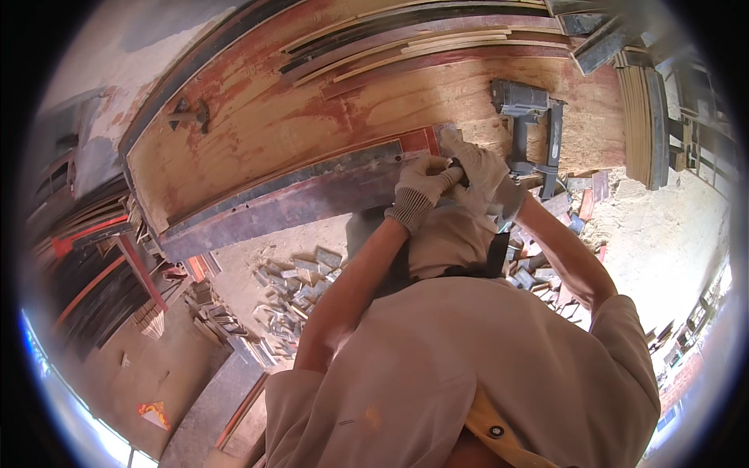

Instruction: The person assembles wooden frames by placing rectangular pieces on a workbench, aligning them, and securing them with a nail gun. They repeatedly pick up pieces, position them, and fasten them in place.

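Both my hands wear white knit gloves and meet at the front edge of a worn plywood workbench (312, 117). My left hand (420, 187) is curled shut against my right hand (482, 170), and a small dark object (457, 166) shows between them; its kind is unclear. The hands sit at the right end of a long dark board (296, 199) that runs along the bench's front edge. A grey nail gun (533, 125) lies on the bench just right of and behind my right hand.
Thin wooden strips (421, 43) are stacked along the far side of the bench. Several short wood offcuts (300, 285) litter the sandy floor below, with more (562, 214) by the bench's right end. Stacks of boards (94, 273) stand at the left.
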A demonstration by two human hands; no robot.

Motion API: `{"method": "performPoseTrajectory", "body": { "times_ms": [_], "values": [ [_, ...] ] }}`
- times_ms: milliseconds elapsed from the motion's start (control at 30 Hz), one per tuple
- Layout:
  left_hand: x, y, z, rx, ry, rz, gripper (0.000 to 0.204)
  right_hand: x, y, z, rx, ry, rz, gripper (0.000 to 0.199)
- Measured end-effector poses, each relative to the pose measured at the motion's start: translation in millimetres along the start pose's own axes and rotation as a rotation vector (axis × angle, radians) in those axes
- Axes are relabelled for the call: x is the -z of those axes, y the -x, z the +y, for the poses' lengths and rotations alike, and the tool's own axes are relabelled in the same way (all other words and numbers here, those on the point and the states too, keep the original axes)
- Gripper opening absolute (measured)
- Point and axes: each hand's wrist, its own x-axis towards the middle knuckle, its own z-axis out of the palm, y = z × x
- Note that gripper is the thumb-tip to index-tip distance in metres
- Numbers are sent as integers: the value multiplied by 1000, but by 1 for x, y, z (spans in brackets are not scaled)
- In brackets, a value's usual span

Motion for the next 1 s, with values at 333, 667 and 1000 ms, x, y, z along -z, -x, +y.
{"method": "performPoseTrajectory", "body": {
  "times_ms": [333, 667, 1000],
  "values": [
    [90, 15, 2, -168, -68, 104, 30, 44, -15, 80, -291, 207, -520, 31],
    [210, -24, -39, -613, -1419, 443, 57, 62, -43, 134, -227, 500, -533, 30],
    [210, -21, -38, -664, -1360, 510, 54, 43, -80, 109, -273, 557, -643, 33]
  ]
}}
